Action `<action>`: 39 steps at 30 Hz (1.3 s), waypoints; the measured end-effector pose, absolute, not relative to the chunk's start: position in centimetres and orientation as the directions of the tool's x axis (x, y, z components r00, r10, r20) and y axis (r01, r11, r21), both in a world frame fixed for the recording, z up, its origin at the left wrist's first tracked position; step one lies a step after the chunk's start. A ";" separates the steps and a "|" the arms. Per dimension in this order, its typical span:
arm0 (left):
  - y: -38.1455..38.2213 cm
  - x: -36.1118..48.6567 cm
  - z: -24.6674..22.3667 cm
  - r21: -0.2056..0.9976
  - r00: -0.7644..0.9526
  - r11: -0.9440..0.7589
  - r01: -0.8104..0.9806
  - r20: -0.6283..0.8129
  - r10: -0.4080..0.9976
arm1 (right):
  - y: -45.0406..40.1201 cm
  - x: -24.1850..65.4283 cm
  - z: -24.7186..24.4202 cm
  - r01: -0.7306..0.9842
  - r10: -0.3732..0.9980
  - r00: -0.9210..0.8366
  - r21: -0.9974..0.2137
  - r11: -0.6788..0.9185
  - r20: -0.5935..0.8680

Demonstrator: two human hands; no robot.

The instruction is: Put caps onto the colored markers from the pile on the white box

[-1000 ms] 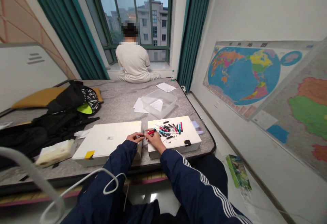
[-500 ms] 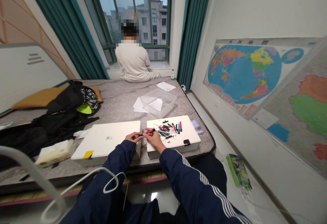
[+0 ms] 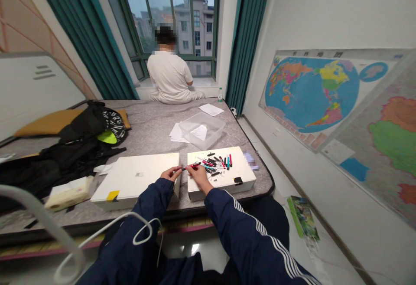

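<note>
Many loose marker pens (image 3: 212,163) lie heaped on white box (image 3: 243,168); right hand (image 3: 198,176) pinches red-barrelled pen (image 3: 192,165) near box edge, left hand (image 3: 170,173) curled closed at its dark end; clear plastic tub (image 3: 202,131) beyond holds paper.

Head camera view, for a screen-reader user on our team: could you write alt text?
The left hand and right hand grip a slim red-and-black pen over a white box strewn with coloured pens, on a grey mattress. A person in a white top sits beyond, facing a window.
</note>
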State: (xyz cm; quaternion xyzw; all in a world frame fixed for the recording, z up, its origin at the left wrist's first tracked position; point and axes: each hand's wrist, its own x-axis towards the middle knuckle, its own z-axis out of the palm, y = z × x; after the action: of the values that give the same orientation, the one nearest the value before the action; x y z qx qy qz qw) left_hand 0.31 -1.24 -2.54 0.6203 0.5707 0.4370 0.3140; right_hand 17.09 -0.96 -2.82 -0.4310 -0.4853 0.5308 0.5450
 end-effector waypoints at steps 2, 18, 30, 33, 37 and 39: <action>-1.0 0.2 -3.0 0.898 -0.034 -0.144 0.416 0.173 0.984 | -1.0 17.1 -2.8 -0.187 0.996 -0.050 -0.980 0.060 0.071; -0.3 -0.4 -3.7 0.919 -0.005 -0.146 0.367 0.159 0.987 | -1.1 17.1 -2.2 -0.135 0.994 -0.045 -0.986 0.093 0.100; -0.3 -0.7 -3.8 0.911 -0.059 -0.118 0.395 0.153 0.986 | -0.9 17.0 -2.7 -0.107 0.993 -0.047 -0.989 0.100 0.106; -0.4 -0.5 -3.8 0.905 -0.028 -0.123 0.407 0.147 0.989 | -0.8 17.0 -2.7 -0.129 0.995 -0.037 -0.988 0.087 0.092; -0.6 -0.3 -3.7 0.885 -0.007 -0.121 0.449 0.139 0.990 | -0.9 17.0 -2.6 -0.145 0.995 -0.047 -0.986 0.084 0.092; -0.7 -0.3 -3.7 0.880 0.001 -0.139 0.454 0.155 0.988 | -0.9 17.0 -2.5 -0.140 0.995 -0.044 -0.987 0.081 0.088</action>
State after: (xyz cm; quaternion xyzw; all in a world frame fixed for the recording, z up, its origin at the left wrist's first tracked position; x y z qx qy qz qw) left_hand -0.30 -0.65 -3.69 0.6303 0.5720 0.4149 0.3216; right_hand 16.98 -0.91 -2.53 -0.4300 -0.4974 0.5240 0.5414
